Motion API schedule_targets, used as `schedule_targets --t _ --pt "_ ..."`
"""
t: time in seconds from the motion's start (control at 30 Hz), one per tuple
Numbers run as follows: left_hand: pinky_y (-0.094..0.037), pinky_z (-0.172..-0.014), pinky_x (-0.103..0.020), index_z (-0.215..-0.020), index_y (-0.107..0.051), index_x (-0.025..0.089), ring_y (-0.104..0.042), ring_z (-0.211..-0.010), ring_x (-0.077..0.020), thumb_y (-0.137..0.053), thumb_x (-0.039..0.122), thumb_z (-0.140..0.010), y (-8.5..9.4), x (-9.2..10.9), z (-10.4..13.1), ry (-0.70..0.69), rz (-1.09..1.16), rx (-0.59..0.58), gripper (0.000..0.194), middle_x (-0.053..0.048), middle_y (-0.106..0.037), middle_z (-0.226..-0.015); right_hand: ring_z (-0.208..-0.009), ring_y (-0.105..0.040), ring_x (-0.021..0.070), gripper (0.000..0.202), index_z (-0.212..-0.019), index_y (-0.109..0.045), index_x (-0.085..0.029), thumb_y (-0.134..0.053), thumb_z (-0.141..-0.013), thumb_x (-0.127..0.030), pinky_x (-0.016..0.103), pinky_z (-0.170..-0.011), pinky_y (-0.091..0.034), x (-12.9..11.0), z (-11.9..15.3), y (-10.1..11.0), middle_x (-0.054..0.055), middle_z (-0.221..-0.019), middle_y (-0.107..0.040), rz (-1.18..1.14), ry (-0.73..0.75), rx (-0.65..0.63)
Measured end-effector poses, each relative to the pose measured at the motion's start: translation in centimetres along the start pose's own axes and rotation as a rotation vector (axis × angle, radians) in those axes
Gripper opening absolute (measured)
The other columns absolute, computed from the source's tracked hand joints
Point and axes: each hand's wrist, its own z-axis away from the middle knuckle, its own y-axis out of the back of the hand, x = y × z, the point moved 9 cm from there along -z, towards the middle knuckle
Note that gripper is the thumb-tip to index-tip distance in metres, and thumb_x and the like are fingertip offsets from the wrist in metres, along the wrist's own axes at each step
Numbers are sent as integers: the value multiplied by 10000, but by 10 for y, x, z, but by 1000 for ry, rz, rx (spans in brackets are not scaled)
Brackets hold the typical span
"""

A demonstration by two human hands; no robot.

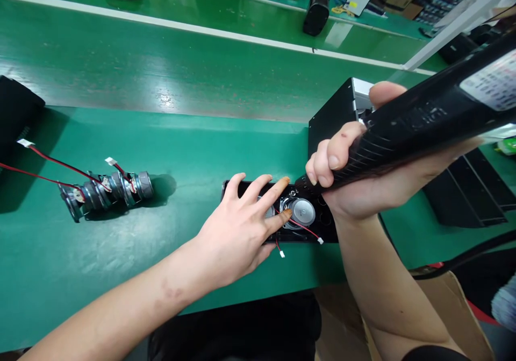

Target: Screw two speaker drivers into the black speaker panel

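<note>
My right hand (363,183) is wrapped around a black electric screwdriver (419,119), which slants down to the left. Its tip meets the far side of a black speaker panel (332,232), beside a round speaker driver (303,212) with a silver back; the bit itself is hidden. Across the panel's left part lies my left hand (242,226), fingers spread, one fingertip touching the driver's edge. Under those fingers a second driver (268,207) is partly covered. Two red-and-black leads with white connectors (320,240) stick out over the panel's near edge.
Several loose speaker drivers (105,191) lie stacked in a row to the left, leads trailing. A black box (330,113) stands behind the panel, with more black cases (463,189) at right. A dark cabinet (18,129) sits far left. The green bench's front edge runs below.
</note>
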Motion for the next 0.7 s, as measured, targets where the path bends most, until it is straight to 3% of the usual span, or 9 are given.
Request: schedule_targets --t 0.23,0.43,0.7 --pt "-280 -1139 -684 -1419 -586 291 -328 -1478 -406 -711 453 -882 0 0 -1 1 -4 0 575 -134 -301 -1677 -359 -448 132 489 -1027 -659 -263 -775 -774 -664 252 -334 -358 5 1 -1 -45 -554 -601 -23 -44 -14" --pt "-338 -1101 -677 -1462 -542 319 -360 -1452 -409 -688 464 -901 3 0 -2 -12 -38 -7 597 -154 -345 -1644 -372 -448 127 450 -973 -708 -244 -814 -761 -626 241 -357 -365 14 6 -12 -28 -573 -618 -68 -87 -145" --pt "-338 -1112 -680 -1480 -528 369 -367 -1446 -402 -683 467 -903 3 0 -5 21 -36 -52 605 -121 -377 -1626 -462 -475 119 526 -1075 -705 -240 -657 -856 -716 218 -395 -386 25 12 -12 -23 -624 -614 -84 -87 -229"
